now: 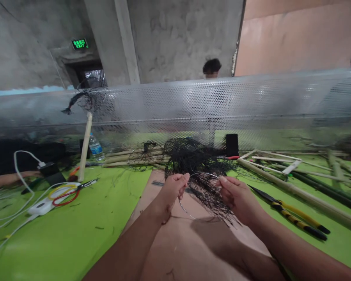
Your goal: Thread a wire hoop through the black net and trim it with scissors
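Observation:
My left hand (172, 191) and my right hand (236, 197) are raised over a brown board (175, 242) on the green table. Each hand pinches one side of a thin wire hoop (200, 175). Black netting (204, 187) hangs from the hoop between the hands and trails back to a bigger heap of netting (190, 154) behind. Both hands have their fingers closed on the wire and net.
Yellow-and-black pliers (295, 218) lie right of my right hand. Bamboo poles (295, 191) and a wooden frame (269, 158) lie at right. At left are white cables and a power strip (42, 205), coloured wire coils (64, 193), a water bottle (95, 147), another person's arm (6, 180). A perforated metal screen (222, 109) runs across the back.

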